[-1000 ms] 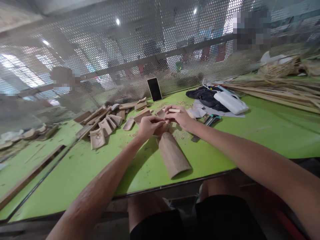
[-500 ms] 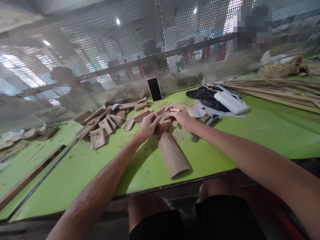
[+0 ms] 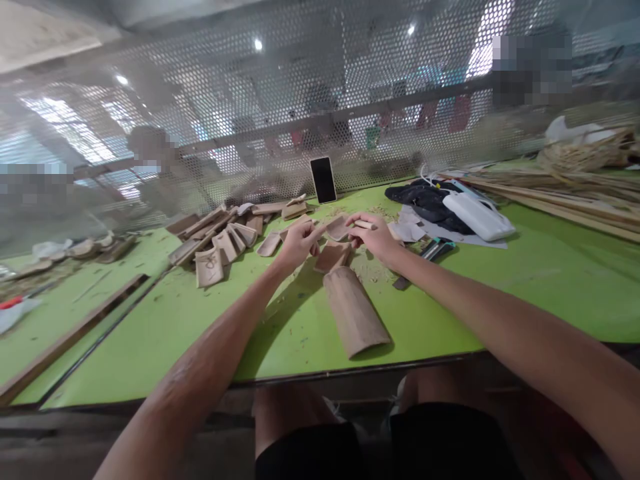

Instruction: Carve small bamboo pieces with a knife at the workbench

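Your right hand (image 3: 376, 239) is holding a pale handle (image 3: 366, 225); whether your left hand (image 3: 299, 244) is grasping anything isn't showing clearly. On the green table (image 3: 540, 273), the curved bamboo length (image 3: 355, 312) is lying nearest you, the smaller bamboo piece (image 3: 332, 257) resting just beyond it. You should probably be bracing that piece firmly and brushing loose shavings (image 3: 371, 272) aside.

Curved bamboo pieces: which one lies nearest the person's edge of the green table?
The large half-round section, lying domed side up; even the short piece just behind it lies farther from that edge.
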Available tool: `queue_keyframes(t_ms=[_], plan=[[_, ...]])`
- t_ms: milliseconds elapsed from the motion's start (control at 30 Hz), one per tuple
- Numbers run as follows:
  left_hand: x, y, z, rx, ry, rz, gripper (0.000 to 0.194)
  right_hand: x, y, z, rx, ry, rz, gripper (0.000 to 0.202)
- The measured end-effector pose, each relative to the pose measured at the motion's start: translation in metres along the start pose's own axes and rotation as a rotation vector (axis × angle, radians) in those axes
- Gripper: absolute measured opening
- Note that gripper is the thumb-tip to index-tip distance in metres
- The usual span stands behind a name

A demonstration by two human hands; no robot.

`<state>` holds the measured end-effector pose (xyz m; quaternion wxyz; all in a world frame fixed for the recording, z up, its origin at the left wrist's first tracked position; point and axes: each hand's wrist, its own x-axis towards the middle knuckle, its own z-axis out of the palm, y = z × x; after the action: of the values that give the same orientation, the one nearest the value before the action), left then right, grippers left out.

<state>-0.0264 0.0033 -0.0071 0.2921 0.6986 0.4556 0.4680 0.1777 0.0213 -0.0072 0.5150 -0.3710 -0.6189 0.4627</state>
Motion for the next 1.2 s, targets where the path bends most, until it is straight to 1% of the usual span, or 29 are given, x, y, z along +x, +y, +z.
queue_keyframes(t_ms=[100,200,267,400,467,533,600,700,767,833,900,1000,1067,1133,1200], plan=[[0.002,-0.004,0.001,-0.004,0.015,0.011,0.05,0.0,0.0,0.0,-0.052,0.022,-0.02,0.014],[0.003,-0.005,0.003,-0.067,0.047,0.0,0.042,0.0,-0.002,-0.001,-0.078,0.023,-0.033,0.013],[0.003,-0.002,0.003,-0.068,0.054,-0.001,0.036,0.002,-0.004,-0.003,-0.086,0.031,-0.039,0.013],[0.004,0.009,-0.002,0.064,0.011,-0.048,0.032,0.014,-0.015,-0.013,-0.126,0.101,-0.058,0.014],[0.008,0.013,-0.006,0.142,-0.025,-0.068,0.032,0.024,-0.023,-0.02,-0.162,0.109,-0.056,0.015],[0.016,0.015,-0.011,0.25,-0.05,-0.068,0.034,0.036,-0.033,-0.03,-0.226,0.079,-0.057,0.017],[0.028,0.018,-0.017,0.349,-0.052,-0.06,0.035,0.047,-0.043,-0.041,-0.318,0.038,-0.083,0.017],[0.051,0.026,-0.018,0.433,-0.074,0.019,0.035,0.06,-0.058,-0.061,-0.558,-0.037,-0.165,0.018],[0.069,0.03,-0.01,0.476,-0.07,0.098,0.035,0.066,-0.062,-0.074,-0.765,-0.068,-0.216,0.02],[0.087,0.03,0.004,0.499,-0.071,0.154,0.036,0.071,-0.061,-0.085,-0.905,-0.078,-0.222,0.024],[0.105,0.027,0.023,0.513,-0.088,0.172,0.037,0.077,-0.055,-0.092,-0.921,-0.081,-0.155,0.027],[0.128,0.015,0.051,0.452,-0.117,0.076,0.034,0.089,-0.038,-0.095,-0.873,-0.084,-0.025,0.03],[0.139,0.006,0.064,0.427,-0.144,0.045,0.027,0.1,-0.027,-0.094,-0.871,-0.105,0.008,0.03],[0.145,-0.001,0.07,0.408,-0.158,0.03,0.022,0.111,-0.017,-0.095,-0.883,-0.113,0.019,0.029],[0.147,-0.006,0.068,0.436,-0.129,0.045,0.032,0.121,-0.012,-0.099,-0.916,-0.101,0.014,0.025]])
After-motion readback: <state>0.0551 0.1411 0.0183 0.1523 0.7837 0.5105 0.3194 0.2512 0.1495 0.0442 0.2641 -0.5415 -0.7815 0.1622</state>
